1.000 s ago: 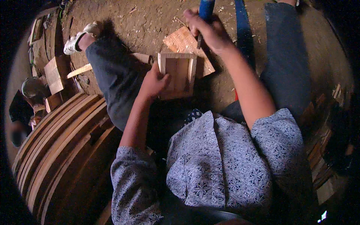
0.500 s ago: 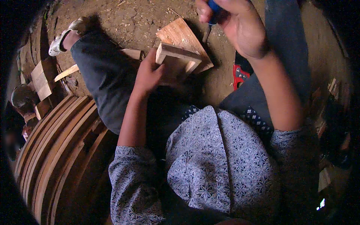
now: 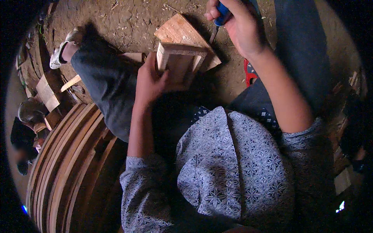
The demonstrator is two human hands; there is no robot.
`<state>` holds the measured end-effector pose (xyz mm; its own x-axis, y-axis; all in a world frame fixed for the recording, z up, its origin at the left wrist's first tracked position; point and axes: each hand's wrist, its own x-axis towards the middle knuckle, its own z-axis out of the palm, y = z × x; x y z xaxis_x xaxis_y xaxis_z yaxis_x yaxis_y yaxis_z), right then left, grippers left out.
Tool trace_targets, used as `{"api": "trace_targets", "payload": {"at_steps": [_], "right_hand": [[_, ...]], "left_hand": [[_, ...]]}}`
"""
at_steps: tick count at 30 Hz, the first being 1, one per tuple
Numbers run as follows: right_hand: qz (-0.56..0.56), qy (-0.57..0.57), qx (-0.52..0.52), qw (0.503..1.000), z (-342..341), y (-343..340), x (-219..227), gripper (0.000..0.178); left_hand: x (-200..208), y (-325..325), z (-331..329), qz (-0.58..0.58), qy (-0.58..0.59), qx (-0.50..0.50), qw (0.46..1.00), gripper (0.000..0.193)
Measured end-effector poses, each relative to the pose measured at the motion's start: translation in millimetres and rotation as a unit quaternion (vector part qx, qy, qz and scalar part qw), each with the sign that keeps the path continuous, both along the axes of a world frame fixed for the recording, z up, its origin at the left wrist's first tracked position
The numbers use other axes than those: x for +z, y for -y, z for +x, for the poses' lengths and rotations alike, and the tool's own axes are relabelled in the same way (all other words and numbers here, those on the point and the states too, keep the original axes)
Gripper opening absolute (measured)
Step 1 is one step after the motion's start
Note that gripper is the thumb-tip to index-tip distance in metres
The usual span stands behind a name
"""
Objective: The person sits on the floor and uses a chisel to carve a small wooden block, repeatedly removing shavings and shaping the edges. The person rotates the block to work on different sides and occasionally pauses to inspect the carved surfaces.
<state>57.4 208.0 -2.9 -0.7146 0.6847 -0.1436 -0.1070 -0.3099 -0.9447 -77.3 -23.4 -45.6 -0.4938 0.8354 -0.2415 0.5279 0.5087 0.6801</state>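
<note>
Wooden frame (image 3: 180,66) tilted between legs (image 3: 101,73), by flat board (image 3: 184,30) on dirt (image 3: 134,25). Left hand (image 3: 150,79) grasping its left side, thumb over front. Right hand (image 3: 244,35) raised to right, elbow bent, clenched round blue-handled tool (image 3: 221,17), shaft down, clear of frame.

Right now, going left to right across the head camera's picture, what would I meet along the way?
Light shoe, left hand, the framed wooden piece it grips, right hand holding a blue-handled tool, pale piece of wood near the right rim.
</note>
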Motion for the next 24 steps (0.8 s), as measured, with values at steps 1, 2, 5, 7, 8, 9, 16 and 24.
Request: {"api": "trace_targets", "payload": {"at_steps": [1, 2, 5, 7, 8, 9, 16, 24], "right_hand": [[0.023, 0.008, -0.009, 1.000, 2.2, -3.6, 3.0, 0.041], [0.046, 0.015, -0.014, 0.999, 2.9, -5.1, 6.4, 0.042], [0.076, 0.006, -0.008, 0.997, 8.4, -9.6, 12.3, 0.049], [0.008, -0.031, -0.019, 0.999, 4.6, -4.4, 15.0, 0.054], [-0.025, -0.048, -0.024, 0.998, 3.6, -1.7, 16.1, 0.057], [-0.062, -0.054, -0.021, 0.996, 4.0, 0.5, 16.9, 0.057], [-0.059, -0.185, -0.004, 0.981, -13.4, 12.6, 14.6, 0.031], [-0.113, -0.143, 0.072, 0.981, -28.4, 23.6, 26.4, 0.038]], "left_hand": [[16.0, -6.9, 5.9, -0.016, -0.064, -0.029, 0.997, 0.038], [27.7, -9.4, 14.0, -0.029, -0.129, -0.055, 0.990, 0.035], [39.7, -13.9, 36.6, -0.048, -0.243, -0.073, 0.966, 0.027], [32.4, -10.7, 49.5, -0.076, -0.336, -0.092, 0.934, 0.031], [31.4, -6.8, 52.1, -0.052, -0.329, -0.088, 0.939, 0.035], [31.0, -3.4, 54.6, -0.029, -0.322, -0.084, 0.943, 0.040], [29.2, 3.2, 67.6, -0.176, -0.136, 0.003, 0.975, 0.047], [36.7, -7.0, 80.0, -0.183, -0.197, -0.058, 0.961, 0.036]]}}
